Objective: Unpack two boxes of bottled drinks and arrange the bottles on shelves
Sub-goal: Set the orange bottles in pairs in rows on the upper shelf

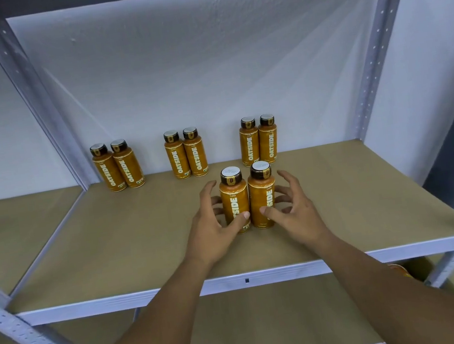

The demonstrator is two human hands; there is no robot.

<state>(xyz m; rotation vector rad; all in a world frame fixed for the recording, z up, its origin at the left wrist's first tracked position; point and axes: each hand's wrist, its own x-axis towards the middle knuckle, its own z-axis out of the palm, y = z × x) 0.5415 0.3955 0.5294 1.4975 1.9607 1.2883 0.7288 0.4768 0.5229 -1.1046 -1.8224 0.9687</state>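
Left hand [213, 226] loosely cupped the left bottle [234, 200], right hand [298, 211] the right bottle [262, 193], fingers curled, thumbs touching, midway on the shelf [113, 246]. A snagged withdrawal could topple both toward the 6 bottles [185, 154] behind.

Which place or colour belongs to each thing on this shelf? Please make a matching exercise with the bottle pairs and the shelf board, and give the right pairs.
Things
1. front pair of bottles
2. left back pair
3. right back pair
4. shelf board

Place or colour
A. at the back, beside the left post
B. light brown
C. between the left hand and the right hand
D. at the back, behind the front pair

Pairs: 1-C, 2-A, 3-D, 4-B
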